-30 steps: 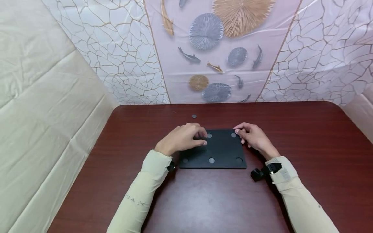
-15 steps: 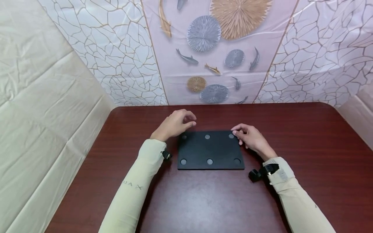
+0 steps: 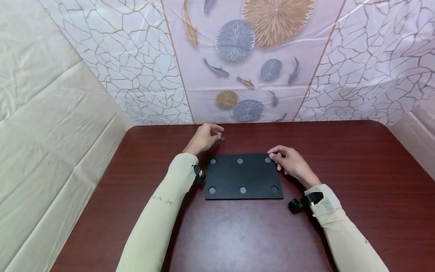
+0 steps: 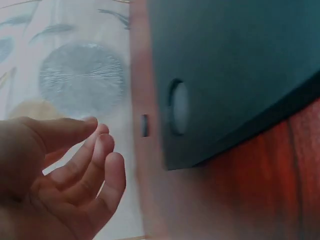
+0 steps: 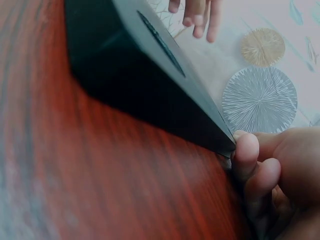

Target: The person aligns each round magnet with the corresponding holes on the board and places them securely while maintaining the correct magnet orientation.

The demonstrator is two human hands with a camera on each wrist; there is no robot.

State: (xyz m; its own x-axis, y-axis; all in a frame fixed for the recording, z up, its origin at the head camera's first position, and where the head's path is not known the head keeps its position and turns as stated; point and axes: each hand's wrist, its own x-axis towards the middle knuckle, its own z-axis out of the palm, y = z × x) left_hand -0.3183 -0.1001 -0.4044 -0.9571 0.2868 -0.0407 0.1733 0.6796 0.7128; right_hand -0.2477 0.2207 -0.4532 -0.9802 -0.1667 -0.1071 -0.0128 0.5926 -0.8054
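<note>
A flat black rectangular board with round recesses lies on the table. Grey discs show in most of the recesses, such as the front middle disc; the front right recess looks dark. One loose dark disc lies behind the board, at the fingertips of my left hand. In the left wrist view that disc shows apart from the loosely bent fingers, with nothing between them and the thumb. My right hand pinches the board's far right corner, thumb on top and other fingers curled at the edge.
The dark red wooden table ends at the back against a patterned cloth. A pale cloth hangs along the left side. A black wrist camera sits on the right wrist.
My left hand has moved from over the board, back past its far left corner to the loose disc. My right hand stays at the board's corner. The head view has shifted slightly.
</note>
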